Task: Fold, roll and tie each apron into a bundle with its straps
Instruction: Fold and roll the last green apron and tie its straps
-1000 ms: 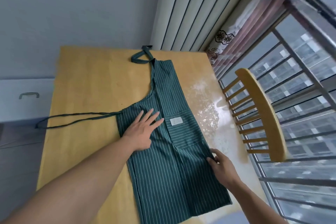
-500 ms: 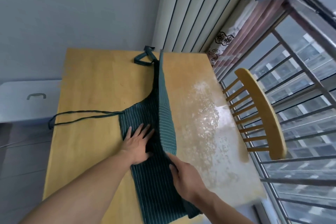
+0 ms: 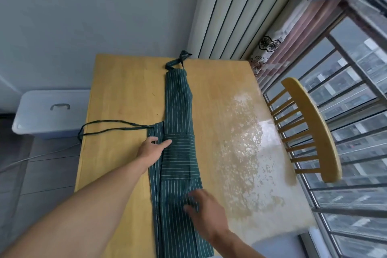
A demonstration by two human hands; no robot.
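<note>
Folding is under way: the striped apron (image 3: 178,153) lies as a long narrow strip down the middle of the wooden table (image 3: 117,94). The left hand (image 3: 151,150) presses flat on its left edge; the right hand (image 3: 206,216), blurred, rests spread near the hem. Rolling probably comes next, leaving the waist straps (image 3: 109,126) free. A chair (image 3: 312,130) stands right, by the window.

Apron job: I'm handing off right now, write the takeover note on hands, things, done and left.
Left hand: open, fingers flat on the apron's left edge near the waist.
Right hand: blurred, seemingly open, resting on the lower apron.
Green striped apron: folded lengthwise into a narrow strip on the wooden table; neck loop at the far end, waist straps trailing left over the table edge.
Done: lengthwise fold.
Left: smooth, roll, tie with the straps.
</note>
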